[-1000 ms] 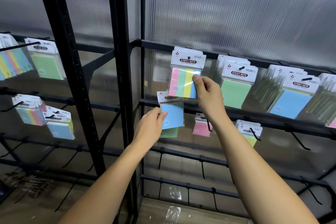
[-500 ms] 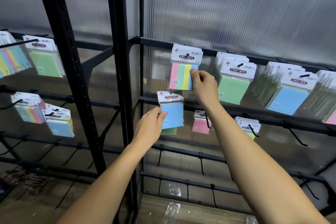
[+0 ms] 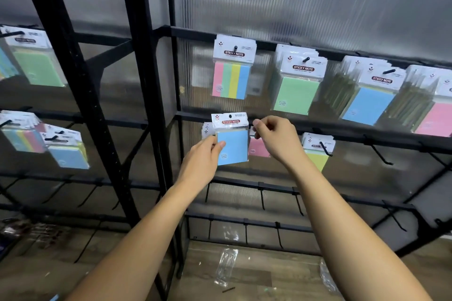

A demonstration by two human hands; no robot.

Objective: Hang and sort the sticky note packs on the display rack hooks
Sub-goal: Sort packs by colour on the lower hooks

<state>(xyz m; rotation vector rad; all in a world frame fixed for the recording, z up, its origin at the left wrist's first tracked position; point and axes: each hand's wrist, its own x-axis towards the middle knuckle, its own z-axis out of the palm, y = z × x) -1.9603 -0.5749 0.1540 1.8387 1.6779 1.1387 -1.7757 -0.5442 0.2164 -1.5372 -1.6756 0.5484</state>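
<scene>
Two hands work at the middle rail of the display rack [image 3: 269, 122]. Our left hand [image 3: 203, 154] pinches the lower left edge of the blue pack [image 3: 231, 140], thumb on its front, holding it upright with its long axis vertical and its header hole uppermost. Our right hand [image 3: 276, 138] sits just to the right of the pack, fingers curled at the pink pack [image 3: 258, 146] behind; we cannot tell whether it grips anything. The blue pack's hole lies level with the rail, so we judge the next move needs a hook aligned with it. The right hand is nearer the header. Above hang the striped pack [image 3: 231, 80], a green pack [image 3: 294, 93] and further blue and pink packs.
</scene>
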